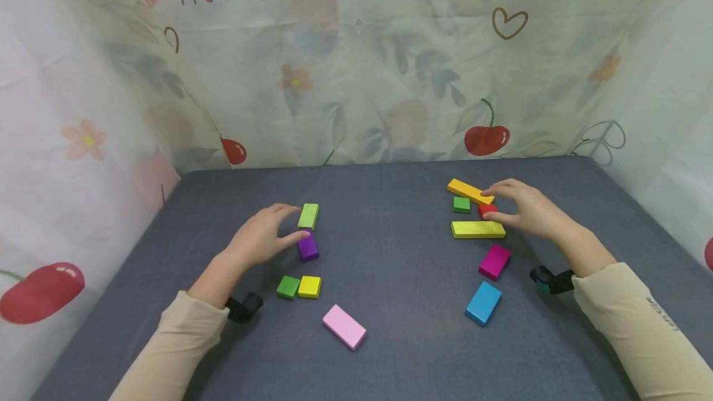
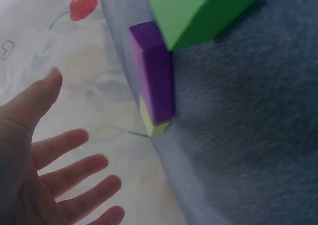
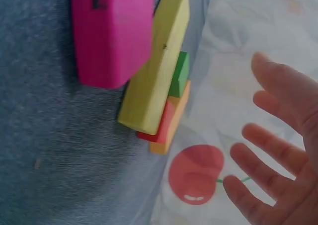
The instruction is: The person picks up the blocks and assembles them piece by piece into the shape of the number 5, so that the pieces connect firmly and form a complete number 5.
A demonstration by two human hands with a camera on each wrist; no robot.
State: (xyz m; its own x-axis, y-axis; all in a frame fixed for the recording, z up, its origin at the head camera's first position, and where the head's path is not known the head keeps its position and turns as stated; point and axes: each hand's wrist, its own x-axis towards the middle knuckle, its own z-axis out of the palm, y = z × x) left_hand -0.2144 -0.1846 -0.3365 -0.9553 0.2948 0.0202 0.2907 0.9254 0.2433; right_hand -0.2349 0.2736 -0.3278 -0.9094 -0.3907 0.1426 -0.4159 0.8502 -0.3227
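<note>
My left hand (image 1: 260, 237) hovers with spread fingers beside a lime block (image 1: 309, 216) and a purple block (image 1: 308, 246), which lie end to end. In the left wrist view its fingers (image 2: 74, 178) are apart and hold nothing; the purple block (image 2: 151, 76) stands out against the cloth. Over the right group, my right hand (image 1: 526, 206) is spread the same way, its fingertips overlapping the orange block (image 1: 468, 190) and the red block (image 1: 486, 210) in the head view. A green block (image 1: 461, 205) and a long yellow block (image 1: 478, 229) lie beside them. The right wrist view shows empty, parted fingers (image 3: 271, 180).
Nearer me on the left are a green block (image 1: 288, 287), a yellow block (image 1: 309, 286) and a pink block (image 1: 344, 327). A magenta block (image 1: 494, 262) and a blue block (image 1: 483, 303) lie on the right. Patterned curtains (image 1: 356, 67) enclose the grey table (image 1: 390, 265).
</note>
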